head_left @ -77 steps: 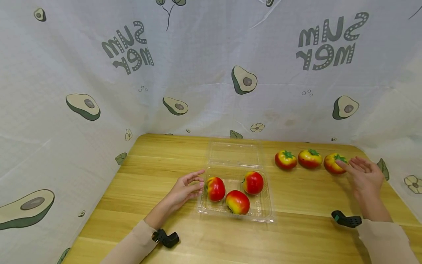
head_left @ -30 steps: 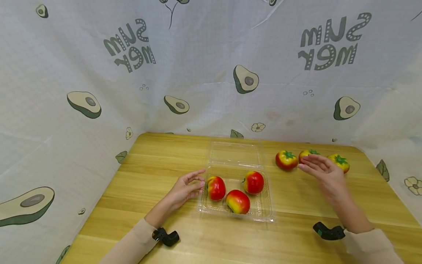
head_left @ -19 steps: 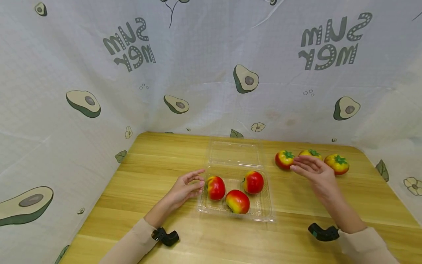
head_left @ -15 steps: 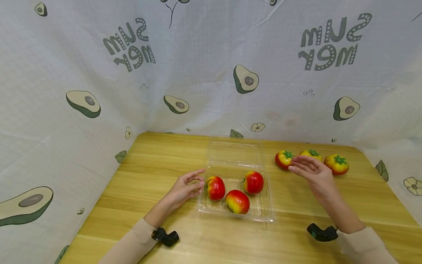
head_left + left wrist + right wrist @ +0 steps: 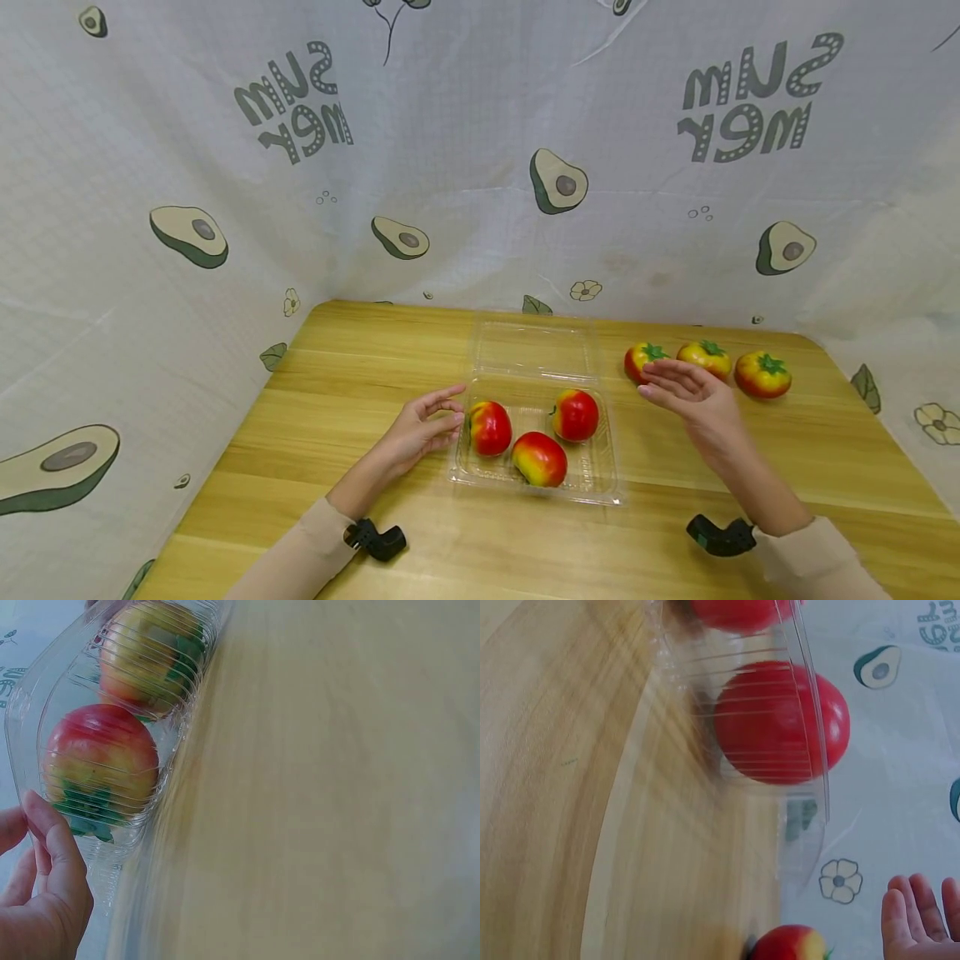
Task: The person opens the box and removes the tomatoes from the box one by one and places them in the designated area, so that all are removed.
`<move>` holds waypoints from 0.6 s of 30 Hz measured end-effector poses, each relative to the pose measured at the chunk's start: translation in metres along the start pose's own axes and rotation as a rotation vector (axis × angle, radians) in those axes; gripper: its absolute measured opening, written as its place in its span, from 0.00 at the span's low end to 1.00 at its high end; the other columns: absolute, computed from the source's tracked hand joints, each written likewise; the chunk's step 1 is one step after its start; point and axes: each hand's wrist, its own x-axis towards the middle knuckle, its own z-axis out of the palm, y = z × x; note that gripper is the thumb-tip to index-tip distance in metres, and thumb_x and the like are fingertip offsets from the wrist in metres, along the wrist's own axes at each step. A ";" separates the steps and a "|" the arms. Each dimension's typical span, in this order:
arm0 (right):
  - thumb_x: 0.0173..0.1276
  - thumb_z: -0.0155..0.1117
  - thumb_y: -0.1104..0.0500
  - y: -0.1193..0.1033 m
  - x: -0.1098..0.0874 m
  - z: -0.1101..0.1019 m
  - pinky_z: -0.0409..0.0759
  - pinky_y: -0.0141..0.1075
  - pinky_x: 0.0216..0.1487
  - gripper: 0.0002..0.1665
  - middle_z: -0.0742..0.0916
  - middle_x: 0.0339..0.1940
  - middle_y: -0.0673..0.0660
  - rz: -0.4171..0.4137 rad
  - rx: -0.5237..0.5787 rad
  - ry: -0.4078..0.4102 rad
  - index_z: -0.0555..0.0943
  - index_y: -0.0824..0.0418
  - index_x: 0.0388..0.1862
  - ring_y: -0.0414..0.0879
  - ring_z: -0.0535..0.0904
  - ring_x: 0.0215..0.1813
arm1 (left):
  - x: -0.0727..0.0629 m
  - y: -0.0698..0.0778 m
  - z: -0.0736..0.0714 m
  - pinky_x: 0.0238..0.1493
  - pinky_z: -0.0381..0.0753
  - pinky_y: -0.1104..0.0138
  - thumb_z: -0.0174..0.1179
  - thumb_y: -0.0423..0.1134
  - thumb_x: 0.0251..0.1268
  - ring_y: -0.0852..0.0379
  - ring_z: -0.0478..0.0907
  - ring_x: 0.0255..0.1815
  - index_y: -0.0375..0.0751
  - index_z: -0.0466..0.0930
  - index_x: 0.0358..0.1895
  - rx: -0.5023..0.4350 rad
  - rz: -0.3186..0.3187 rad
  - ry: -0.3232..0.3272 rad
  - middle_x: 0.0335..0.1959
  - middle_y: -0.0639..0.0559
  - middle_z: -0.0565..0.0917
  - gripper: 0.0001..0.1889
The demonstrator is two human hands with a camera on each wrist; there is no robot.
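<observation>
A clear plastic clamshell container [image 5: 525, 493] lies on the table with its lid laid back, holding a red-yellow tomato [image 5: 491, 428], a second tomato [image 5: 540, 459] and a third tomato [image 5: 576, 415]. My left hand [image 5: 412, 429] pinches the container's left rim between thumb and fingers; the left wrist view shows the thumb [image 5: 51, 825] against the rim's edge. My right hand [image 5: 697, 404], fingers extended and holding nothing, hovers in front of the leftmost loose tomato [image 5: 639, 362], hiding part of it. Whether it touches that tomato, I cannot tell.
To the right of that tomato sit a middle loose tomato [image 5: 705, 358] and a right loose tomato [image 5: 762, 375], all in a row. The clear lid [image 5: 534, 348] points to the table's back edge. A printed cloth [image 5: 465, 192] hangs behind the wooden table [image 5: 360, 350].
My right hand has moved left, from beside the rightmost loose tomato, across the row, to the leftmost one. The left hand, container and tomatoes have stayed in place.
</observation>
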 end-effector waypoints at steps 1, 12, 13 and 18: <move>0.65 0.62 0.78 0.001 0.000 0.001 0.82 0.32 0.51 0.21 0.87 0.50 0.53 0.000 -0.005 -0.004 0.76 0.69 0.57 0.41 0.85 0.51 | 0.000 0.000 0.000 0.37 0.82 0.73 0.58 0.28 0.72 0.60 0.80 0.34 0.36 0.64 0.74 0.000 0.000 0.000 0.50 0.44 0.75 0.29; 0.64 0.67 0.75 0.011 -0.001 0.016 0.81 0.31 0.51 0.25 0.87 0.50 0.49 -0.008 -0.124 -0.007 0.73 0.73 0.59 0.39 0.84 0.52 | -0.002 0.000 0.000 0.37 0.82 0.73 0.58 0.27 0.72 0.61 0.80 0.33 0.36 0.64 0.74 -0.006 -0.001 0.001 0.50 0.45 0.75 0.29; 0.64 0.67 0.75 0.012 -0.001 0.017 0.81 0.30 0.51 0.25 0.87 0.50 0.49 -0.010 -0.131 -0.006 0.73 0.74 0.59 0.39 0.84 0.52 | -0.002 0.000 0.000 0.37 0.82 0.73 0.58 0.27 0.71 0.61 0.80 0.33 0.36 0.64 0.74 -0.005 -0.003 0.003 0.50 0.45 0.75 0.29; 0.64 0.69 0.72 0.017 -0.001 0.023 0.81 0.29 0.50 0.25 0.86 0.49 0.46 0.004 -0.190 -0.001 0.74 0.73 0.59 0.40 0.83 0.52 | -0.002 0.001 0.002 0.37 0.83 0.73 0.58 0.26 0.71 0.61 0.80 0.33 0.36 0.65 0.74 -0.016 -0.011 0.009 0.51 0.45 0.75 0.29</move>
